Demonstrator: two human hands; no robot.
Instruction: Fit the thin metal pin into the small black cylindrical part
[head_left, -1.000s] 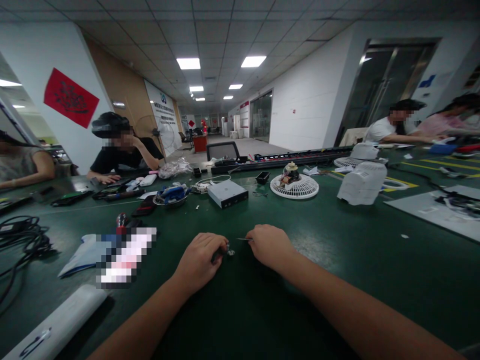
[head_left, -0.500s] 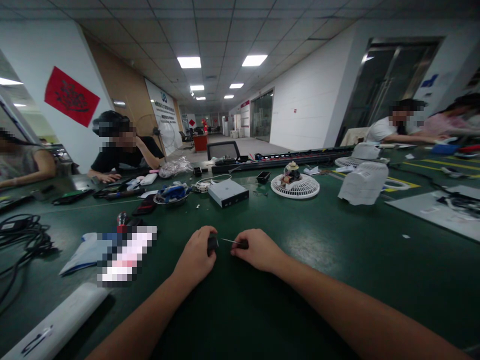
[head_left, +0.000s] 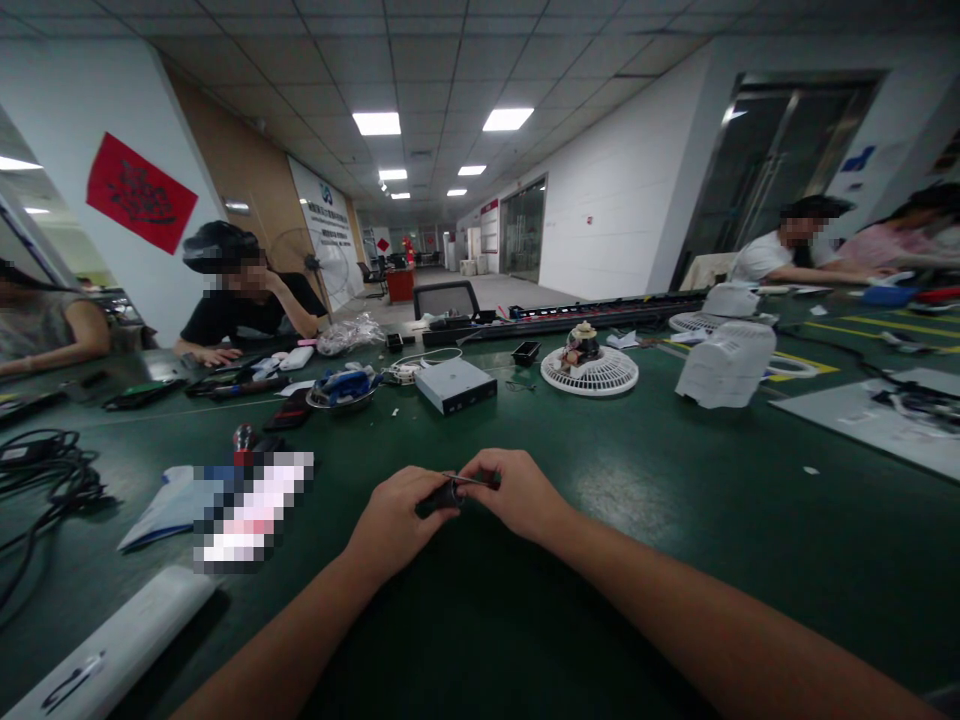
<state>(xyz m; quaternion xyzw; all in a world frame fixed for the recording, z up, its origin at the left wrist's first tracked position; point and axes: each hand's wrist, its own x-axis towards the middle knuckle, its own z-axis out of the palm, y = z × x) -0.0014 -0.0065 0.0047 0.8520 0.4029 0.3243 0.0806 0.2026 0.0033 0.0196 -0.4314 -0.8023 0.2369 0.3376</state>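
Note:
Over the green table, my left hand (head_left: pixel 394 520) is closed around a small black, roughly cylindrical part (head_left: pixel 439 498), its near end facing right. My right hand (head_left: pixel 521 492) pinches a thin metal tool (head_left: pixel 471 481) with a dark rear end that shows between the fingers. The tool's tip lies at the upper edge of the black part's end; whether it touches or sits inside, I cannot tell. The two hands are close together, with the fingertips nearly meeting.
Ahead stand a grey-white optical drive (head_left: pixel 456 387), a white fan grille with a motor (head_left: pixel 589 365) and a white plastic housing (head_left: pixel 726 365). On the left lie a white elongated case (head_left: pixel 112 640), a red-and-clear-handled screwdriver (head_left: pixel 243 443) and black cables (head_left: pixel 56 470). Other people sit around the table.
My left hand has moved right and turned the black part, bringing its end up to the metal tool. The gap between the two hands has closed. My right hand has barely shifted.

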